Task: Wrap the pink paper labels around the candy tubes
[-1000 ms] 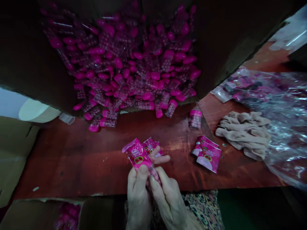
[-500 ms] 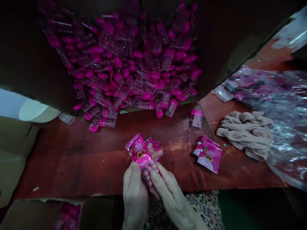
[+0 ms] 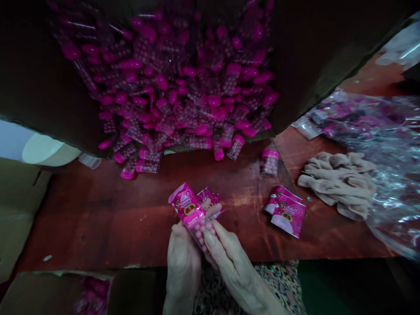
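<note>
A clear candy jar (image 3: 201, 229) full of pink balls lies tilted between my hands, a pink printed sleeve (image 3: 186, 204) around its upper end. My right hand (image 3: 234, 258) grips the jar's lower part, thumb on top. Against its left side rests my left hand (image 3: 183, 258), its thumb off the sleeve; fingertips that look like its own come out beyond the jar on the right. More printed sleeves (image 3: 205, 194) show by those fingertips; I cannot tell whether they are held or lie on the table. The far end of the jar is hidden inside the sleeve.
A big cardboard box (image 3: 295, 78) holds many pink-capped jars (image 3: 183, 105), some spilling onto the red table (image 3: 98, 214). One jar (image 3: 269, 163) stands at the right near loose sleeves (image 3: 288, 216), a crumpled cloth (image 3: 339, 181) and clear plastic film (image 3: 393, 175). An open box (image 3: 42, 293) sits lower left.
My left thumb has come off the printed sleeve and moved back to the left. The jar has tilted slightly further left, while my right hand keeps its grip.
</note>
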{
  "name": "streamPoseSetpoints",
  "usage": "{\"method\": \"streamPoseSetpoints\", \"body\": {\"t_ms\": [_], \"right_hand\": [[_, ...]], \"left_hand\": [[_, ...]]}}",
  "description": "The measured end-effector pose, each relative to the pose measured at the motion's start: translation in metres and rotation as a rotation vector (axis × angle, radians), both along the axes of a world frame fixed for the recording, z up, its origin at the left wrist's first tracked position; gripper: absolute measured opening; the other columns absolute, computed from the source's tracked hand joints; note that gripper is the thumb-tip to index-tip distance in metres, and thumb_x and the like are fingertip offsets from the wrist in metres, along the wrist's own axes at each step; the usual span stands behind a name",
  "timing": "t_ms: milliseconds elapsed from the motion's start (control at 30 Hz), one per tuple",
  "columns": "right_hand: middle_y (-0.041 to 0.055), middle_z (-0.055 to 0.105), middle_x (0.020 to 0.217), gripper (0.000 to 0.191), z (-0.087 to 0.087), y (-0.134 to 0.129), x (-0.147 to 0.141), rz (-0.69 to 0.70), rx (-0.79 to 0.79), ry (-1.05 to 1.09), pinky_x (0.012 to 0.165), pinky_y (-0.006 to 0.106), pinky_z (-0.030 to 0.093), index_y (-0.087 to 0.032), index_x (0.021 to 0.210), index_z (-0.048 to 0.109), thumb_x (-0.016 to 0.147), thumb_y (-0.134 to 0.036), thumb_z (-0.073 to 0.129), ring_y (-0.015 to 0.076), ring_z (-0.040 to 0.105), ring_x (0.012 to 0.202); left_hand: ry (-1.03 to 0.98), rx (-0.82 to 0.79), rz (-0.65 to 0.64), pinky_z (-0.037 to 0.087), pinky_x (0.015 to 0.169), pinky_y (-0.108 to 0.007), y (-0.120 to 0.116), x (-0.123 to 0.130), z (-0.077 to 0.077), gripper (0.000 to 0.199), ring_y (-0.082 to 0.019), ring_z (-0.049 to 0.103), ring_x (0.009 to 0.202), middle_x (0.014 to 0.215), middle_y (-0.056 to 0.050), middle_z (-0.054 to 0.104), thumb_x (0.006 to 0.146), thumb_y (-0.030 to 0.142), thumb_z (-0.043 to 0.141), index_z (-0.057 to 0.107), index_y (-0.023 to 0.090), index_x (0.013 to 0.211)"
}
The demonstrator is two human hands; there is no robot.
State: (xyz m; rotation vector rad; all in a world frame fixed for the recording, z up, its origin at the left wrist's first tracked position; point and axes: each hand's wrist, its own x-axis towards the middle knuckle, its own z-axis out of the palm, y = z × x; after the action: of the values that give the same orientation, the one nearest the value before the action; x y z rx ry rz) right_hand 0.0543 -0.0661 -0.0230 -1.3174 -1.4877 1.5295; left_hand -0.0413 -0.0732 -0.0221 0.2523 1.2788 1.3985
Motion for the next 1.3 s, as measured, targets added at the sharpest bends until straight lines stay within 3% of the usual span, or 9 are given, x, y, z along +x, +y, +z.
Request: {"method": "streamPoseSetpoints", "body": {"t_ms": [133,333,467,600,700,867,1033,1200,1300], "right_hand": [[0.0037,0.067,0.071,0.033,0.000,-0.003,-0.005,0.051,0.068,0.013,0.054,0.024,0.047,-0.022,0.099,0.059,0.093,-0.038,0.031,0.0159,0.061,0.057],[0.0045,0.066,0.070,0.034,0.002,-0.009,-0.011,-0.030,0.088,-0.090,0.054,0.024,0.044,-0.019,0.108,0.055,0.094,-0.034,0.028,0.0174,0.062,0.059],[0.0032,0.063,0.075,0.030,-0.002,-0.001,-0.004,0.036,-0.134,0.133,0.060,0.022,0.046,-0.020,0.096,0.058,0.092,-0.040,0.036,0.0138,0.059,0.065],[0.0007,0.056,0.081,0.029,-0.007,0.005,0.001,0.043,-0.475,0.432,0.059,0.015,0.045,-0.020,0.087,0.057,0.088,-0.046,0.045,0.0079,0.053,0.067],[0.0006,0.056,0.081,0.035,-0.007,0.003,-0.001,0.074,-0.546,0.474,0.055,0.014,0.043,-0.019,0.084,0.057,0.085,-0.052,0.047,0.0069,0.051,0.064],[0.0043,0.060,0.081,0.043,-0.013,-0.006,0.001,0.043,-0.373,0.222,0.065,0.024,0.047,-0.019,0.089,0.062,0.084,-0.057,0.043,0.0143,0.056,0.073],[0.0029,0.059,0.077,0.041,-0.024,-0.004,0.003,0.153,-0.062,0.068,0.063,0.025,0.043,-0.018,0.100,0.060,0.087,-0.053,0.042,0.0146,0.053,0.069],[-0.0039,0.041,0.054,0.040,-0.022,0.012,-0.008,0.044,0.064,-0.030,0.048,0.022,0.030,-0.016,0.061,0.052,0.085,-0.048,0.048,0.0086,0.037,0.050],[-0.0033,0.046,0.056,0.031,-0.021,0.017,-0.010,-0.015,0.049,0.034,0.046,0.021,0.032,-0.015,0.074,0.057,0.086,-0.042,0.048,0.0080,0.039,0.049]], "left_hand": [[0.011,0.009,-0.037,0.040,0.095,-0.036,0.002,0.002,0.003,0.031,-0.025,0.057,0.107,0.099,-0.012,0.071,0.081,0.037,0.054,0.070,0.015,0.095],[0.026,-0.011,-0.035,0.039,0.096,-0.038,-0.001,0.012,0.007,0.039,-0.028,0.057,0.107,0.100,-0.013,0.070,0.083,0.042,0.048,0.071,0.012,0.092],[-0.049,0.027,-0.057,0.036,0.099,-0.039,-0.005,0.007,0.003,0.041,-0.027,0.053,0.112,0.110,-0.014,0.066,0.086,0.042,0.043,0.068,0.012,0.101],[-0.083,0.086,-0.042,0.040,0.094,-0.044,0.000,-0.005,0.002,0.058,-0.030,0.053,0.111,0.115,-0.016,0.063,0.082,0.058,0.038,0.063,0.013,0.109],[0.013,0.143,0.033,0.047,0.084,-0.039,0.010,-0.018,0.004,0.048,-0.027,0.059,0.102,0.109,-0.013,0.066,0.079,0.054,0.049,0.064,0.017,0.108],[0.235,0.124,0.178,0.049,0.070,-0.020,0.026,-0.036,0.004,0.020,-0.012,0.064,0.075,0.082,-0.004,0.072,0.067,0.026,0.072,0.069,0.018,0.085],[0.258,0.095,0.313,0.049,0.062,-0.014,0.026,-0.039,0.001,0.019,-0.007,0.061,0.060,0.068,0.000,0.071,0.058,0.023,0.078,0.070,0.017,0.074],[0.199,0.065,0.250,0.050,0.058,-0.015,0.021,-0.034,0.001,0.023,-0.008,0.061,0.058,0.068,-0.001,0.070,0.054,0.020,0.080,0.069,0.017,0.075],[0.216,0.065,0.192,0.051,0.059,-0.016,0.019,-0.032,0.000,0.029,-0.009,0.062,0.063,0.076,-0.002,0.070,0.056,0.017,0.079,0.068,0.018,0.083]]}}
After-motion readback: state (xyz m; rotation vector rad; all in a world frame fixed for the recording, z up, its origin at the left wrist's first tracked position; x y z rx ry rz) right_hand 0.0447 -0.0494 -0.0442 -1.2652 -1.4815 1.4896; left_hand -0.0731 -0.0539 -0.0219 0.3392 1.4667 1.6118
